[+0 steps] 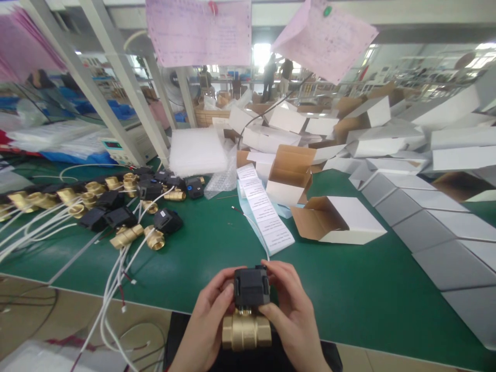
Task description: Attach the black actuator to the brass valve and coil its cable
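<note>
My left hand (205, 325) and right hand (296, 320) run off the bottom edge at the wrists, and my fingers cover the sides of the black box (251, 285) on the brass valve (246, 330). The print on the paper slips (267, 212) and pink sheets (199, 31) is too small to read. The people (277, 75) far back are only dark blurs.

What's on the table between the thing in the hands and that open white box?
In the head view, only bare green table lies between the valve in both hands and the open white box. The paper strip lies off to the left.
</note>
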A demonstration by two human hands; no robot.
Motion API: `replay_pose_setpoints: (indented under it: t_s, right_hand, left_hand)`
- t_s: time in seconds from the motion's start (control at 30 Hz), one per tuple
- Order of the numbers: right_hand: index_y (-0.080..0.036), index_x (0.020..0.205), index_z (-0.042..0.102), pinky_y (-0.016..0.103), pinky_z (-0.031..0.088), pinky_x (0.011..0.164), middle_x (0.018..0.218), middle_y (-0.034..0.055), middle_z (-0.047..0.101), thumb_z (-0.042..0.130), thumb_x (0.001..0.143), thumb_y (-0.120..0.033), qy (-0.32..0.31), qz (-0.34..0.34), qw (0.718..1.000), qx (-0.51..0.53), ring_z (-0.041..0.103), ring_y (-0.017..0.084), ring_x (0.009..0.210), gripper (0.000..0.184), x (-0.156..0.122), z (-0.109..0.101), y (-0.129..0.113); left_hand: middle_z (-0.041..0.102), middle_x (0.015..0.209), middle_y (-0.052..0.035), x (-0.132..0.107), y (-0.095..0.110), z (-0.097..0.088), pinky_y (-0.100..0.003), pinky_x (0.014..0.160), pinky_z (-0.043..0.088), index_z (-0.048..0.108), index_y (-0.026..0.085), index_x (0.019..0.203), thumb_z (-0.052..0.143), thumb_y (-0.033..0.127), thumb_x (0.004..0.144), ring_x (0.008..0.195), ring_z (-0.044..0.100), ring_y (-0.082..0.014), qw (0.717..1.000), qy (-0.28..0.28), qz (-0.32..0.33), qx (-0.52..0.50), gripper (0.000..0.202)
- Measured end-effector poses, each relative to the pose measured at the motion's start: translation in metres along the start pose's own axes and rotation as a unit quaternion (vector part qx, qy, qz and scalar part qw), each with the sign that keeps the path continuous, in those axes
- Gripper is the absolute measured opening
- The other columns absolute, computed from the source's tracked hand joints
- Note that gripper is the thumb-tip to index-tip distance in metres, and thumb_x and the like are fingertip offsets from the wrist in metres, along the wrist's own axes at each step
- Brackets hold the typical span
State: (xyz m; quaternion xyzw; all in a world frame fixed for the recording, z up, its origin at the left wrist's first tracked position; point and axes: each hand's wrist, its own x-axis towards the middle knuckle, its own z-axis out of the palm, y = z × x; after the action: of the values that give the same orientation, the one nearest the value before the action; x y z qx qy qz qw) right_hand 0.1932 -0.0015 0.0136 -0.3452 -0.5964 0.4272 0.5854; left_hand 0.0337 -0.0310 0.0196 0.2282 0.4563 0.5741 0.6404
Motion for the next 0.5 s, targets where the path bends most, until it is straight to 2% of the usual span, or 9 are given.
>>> replay_pose_setpoints:
  t_s: [0.1, 0.2, 0.33, 0.43, 0.5]
  right_hand:
    - [-0.038, 0.129, 0.069, 0.022, 0.052, 0.088, 0.127, 0.0031, 0.058, 0.067, 0.09, -0.017, -0.013, 0.021, 0.999, 0.031, 0.059, 0.023, 0.113, 0.044, -0.002, -0.001, 0.0]
    - [-0.037, 0.136, 0.063, 0.025, 0.052, 0.093, 0.134, 0.0045, 0.054, 0.066, 0.092, -0.016, -0.029, 0.045, 0.998, 0.034, 0.056, 0.025, 0.12, 0.049, -0.008, -0.001, 0.004]
    - [-0.035, 0.141, 0.058, 0.029, 0.054, 0.098, 0.141, 0.0062, 0.05, 0.063, 0.094, -0.013, -0.033, 0.057, 0.997, 0.026, 0.051, 0.027, 0.129, 0.053, -0.021, 0.003, 0.018]
    - [-0.031, 0.148, 0.051, 0.033, 0.059, 0.094, 0.144, 0.0104, 0.049, 0.059, 0.097, -0.013, -0.036, 0.079, 0.994, 0.059, 0.056, 0.028, 0.126, 0.055, -0.029, 0.006, 0.028]
    - [-0.027, 0.148, 0.052, 0.033, 0.061, 0.089, 0.14, 0.0128, 0.053, 0.059, 0.097, -0.014, -0.025, 0.097, 0.993, 0.065, 0.062, 0.029, 0.118, 0.053, -0.03, 0.007, 0.029]
  left_hand:
    - [0.074, 0.112, -0.007, -0.001, 0.004, 0.006, -0.021, 0.08, 0.055, 0.072, 0.022, 0.113, 0.084, 0.054, 0.078, 0.099, 0.071, -0.0222, 1.0, -0.025, -0.003, 0.017, 0.049]
    - [0.073, 0.11, -0.0083, 0.001, 0.003, 0.009, -0.025, 0.077, 0.057, 0.069, 0.02, 0.115, 0.088, 0.056, 0.071, 0.095, 0.071, -0.0236, 1.0, -0.005, -0.005, -0.005, 0.06]
    - [0.074, 0.096, -0.0059, 0.004, 0.005, 0.017, -0.022, 0.072, 0.056, 0.069, 0.018, 0.101, 0.095, 0.055, 0.059, 0.085, 0.07, -0.0198, 0.999, 0.03, -0.027, -0.035, 0.062]
    - [0.075, 0.092, -0.0049, 0.005, 0.008, 0.023, -0.022, 0.073, 0.057, 0.07, 0.018, 0.096, 0.098, 0.055, 0.051, 0.086, 0.071, -0.0205, 0.996, 0.07, -0.026, -0.05, 0.064]
    - [0.076, 0.098, -0.0071, 0.005, 0.009, 0.024, -0.025, 0.076, 0.059, 0.072, 0.018, 0.099, 0.098, 0.055, 0.051, 0.091, 0.072, -0.0238, 0.995, 0.073, -0.039, -0.05, 0.066]
